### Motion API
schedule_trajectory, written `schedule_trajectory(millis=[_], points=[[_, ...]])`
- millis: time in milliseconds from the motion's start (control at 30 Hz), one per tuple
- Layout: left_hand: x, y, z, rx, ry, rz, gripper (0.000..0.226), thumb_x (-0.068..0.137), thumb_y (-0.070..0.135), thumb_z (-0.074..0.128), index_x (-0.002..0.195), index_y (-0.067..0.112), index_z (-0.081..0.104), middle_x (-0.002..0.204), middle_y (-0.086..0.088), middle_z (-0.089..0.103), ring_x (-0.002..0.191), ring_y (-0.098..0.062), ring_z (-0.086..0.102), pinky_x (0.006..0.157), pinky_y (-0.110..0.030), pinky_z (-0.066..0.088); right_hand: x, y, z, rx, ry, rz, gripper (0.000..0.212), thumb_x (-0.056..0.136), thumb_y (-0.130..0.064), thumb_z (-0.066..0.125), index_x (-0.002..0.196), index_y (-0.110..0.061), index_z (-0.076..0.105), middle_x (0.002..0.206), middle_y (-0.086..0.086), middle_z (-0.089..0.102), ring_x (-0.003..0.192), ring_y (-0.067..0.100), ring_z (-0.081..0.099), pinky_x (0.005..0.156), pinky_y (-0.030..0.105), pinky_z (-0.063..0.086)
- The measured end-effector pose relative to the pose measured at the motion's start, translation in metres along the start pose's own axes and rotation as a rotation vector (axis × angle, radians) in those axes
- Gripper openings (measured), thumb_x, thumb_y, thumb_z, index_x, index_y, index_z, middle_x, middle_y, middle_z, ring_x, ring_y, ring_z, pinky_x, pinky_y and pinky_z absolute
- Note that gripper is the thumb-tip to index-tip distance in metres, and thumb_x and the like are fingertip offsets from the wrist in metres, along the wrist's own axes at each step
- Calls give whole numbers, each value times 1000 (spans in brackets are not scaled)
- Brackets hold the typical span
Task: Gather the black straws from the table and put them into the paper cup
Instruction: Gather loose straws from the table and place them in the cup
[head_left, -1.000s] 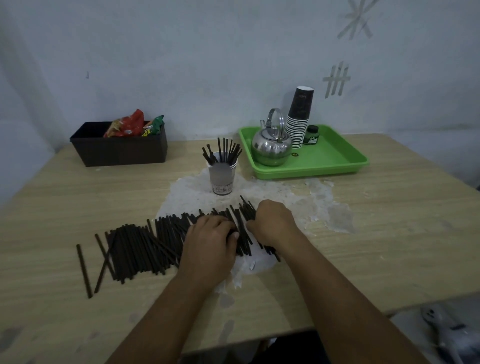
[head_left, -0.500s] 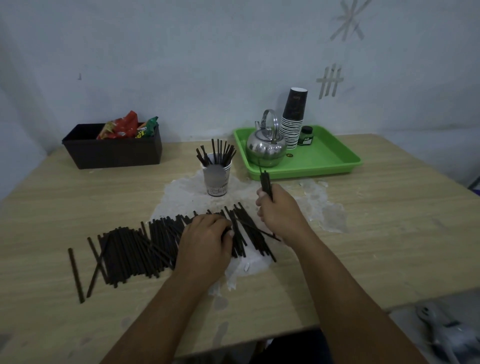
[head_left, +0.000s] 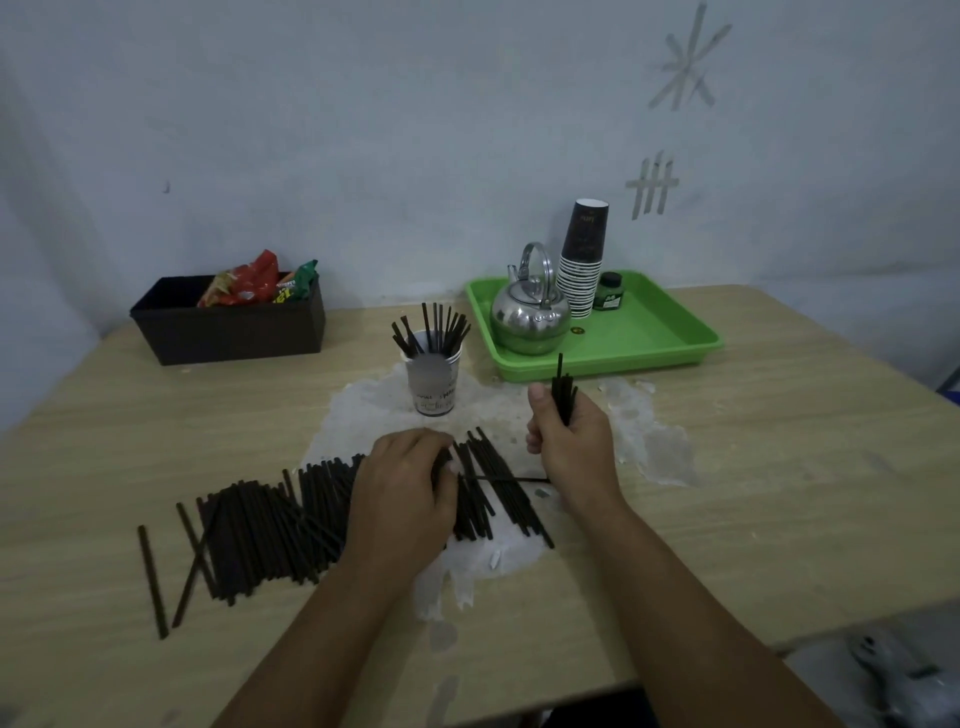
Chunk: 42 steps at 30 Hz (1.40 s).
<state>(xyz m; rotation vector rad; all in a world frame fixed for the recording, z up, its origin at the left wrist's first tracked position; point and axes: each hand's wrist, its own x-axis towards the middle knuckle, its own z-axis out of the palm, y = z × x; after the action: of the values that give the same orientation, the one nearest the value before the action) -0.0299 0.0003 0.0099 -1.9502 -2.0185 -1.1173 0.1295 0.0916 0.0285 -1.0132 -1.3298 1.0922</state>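
Many black straws (head_left: 270, 525) lie in a wide row across the wooden table (head_left: 779, 493). My left hand (head_left: 402, 493) rests palm down on the middle of that row, fingers curled over some straws. My right hand (head_left: 569, 441) is raised just right of the row and grips a small upright bundle of black straws (head_left: 563, 387). The paper cup (head_left: 432, 382) stands behind the row, a little left of my right hand, with several straws sticking out of it.
A green tray (head_left: 649, 343) at the back right carries a steel kettle (head_left: 530, 317), a stack of paper cups (head_left: 583, 260) and a small dark jar (head_left: 609, 292). A black box (head_left: 228, 327) with snack packets sits at the back left. A white patch stains the table's middle.
My right hand closed on a few straws in the row, lifted them upright and moved up and to the right. My left hand stayed on the row.
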Motion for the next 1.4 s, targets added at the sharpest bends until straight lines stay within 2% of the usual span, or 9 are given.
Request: schedule_trajectory(millis=[200, 300, 433, 733, 833, 1067, 1133, 1333, 1400], points=[[42, -10, -5, 58, 8, -108, 50, 85, 19, 62, 131, 7, 48, 136, -12, 49, 123, -31, 43, 98, -43, 41, 5, 10, 5, -37, 1, 9, 21, 94, -46, 55, 82, -29, 58, 61, -13, 49, 56, 6, 44, 55, 29, 37], [58, -15, -6, 67, 11, -103, 56, 85, 18, 62, 136, 8, 43, 141, -11, 43, 125, -31, 40, 99, -44, 40, 13, 0, 9, 47, 19, 35, 38, 87, -58, 57, 71, -24, 53, 57, -4, 37, 50, 11, 33, 52, 30, 28], [69, -20, -4, 93, -24, -79, 57, 84, 16, 60, 137, 9, 44, 143, -10, 44, 126, -32, 40, 101, -47, 41, 29, -22, 25, 249, 30, 106, 41, 95, -49, 51, 68, -19, 42, 52, -3, 29, 44, 12, 25, 46, 31, 21], [65, -28, 0, 43, -34, -61, 56, 84, 7, 56, 139, 10, 43, 146, -8, 44, 128, -30, 42, 103, -43, 38, 74, -57, 81, 685, 189, 118, 38, 100, -44, 42, 73, -17, 48, 55, -5, 46, 50, 9, 45, 52, 22, 45], [65, -30, 0, 29, -34, -60, 57, 84, 6, 56, 140, 11, 43, 147, -7, 43, 128, -29, 42, 104, -42, 37, 85, -61, 94, 646, 246, 81, 41, 102, -41, 37, 71, -17, 46, 50, -11, 51, 51, 5, 51, 59, 20, 45], [62, -29, 0, -13, -38, -70, 58, 86, 6, 54, 142, 12, 40, 151, -6, 39, 131, -28, 40, 107, -41, 35, 96, -47, 114, 323, 181, -14, 50, 102, -46, 33, 68, -18, 55, 74, 0, 66, 74, 11, 58, 71, 25, 43], [62, -29, 0, -12, -41, -69, 58, 87, 7, 53, 143, 13, 39, 151, -6, 38, 131, -27, 39, 106, -41, 36, 98, -47, 115, 310, 162, -13, 50, 101, -48, 33, 67, -19, 55, 78, 3, 67, 77, 13, 60, 70, 25, 45], [61, -27, -1, -8, -49, -74, 60, 87, 7, 53, 144, 14, 37, 152, -4, 36, 132, -27, 38, 106, -41, 35, 100, -66, 109, 540, 178, 17, 41, 103, -42, 33, 72, -18, 43, 48, -11, 56, 60, 9, 54, 68, 24, 46], [61, -27, -1, -6, -47, -79, 61, 86, 7, 53, 144, 15, 37, 152, -4, 36, 132, -27, 38, 106, -40, 35, 102, -72, 105, 563, 207, 4, 39, 103, -41, 33, 73, -18, 43, 45, -11, 54, 57, 7, 53, 66, 23, 46]])
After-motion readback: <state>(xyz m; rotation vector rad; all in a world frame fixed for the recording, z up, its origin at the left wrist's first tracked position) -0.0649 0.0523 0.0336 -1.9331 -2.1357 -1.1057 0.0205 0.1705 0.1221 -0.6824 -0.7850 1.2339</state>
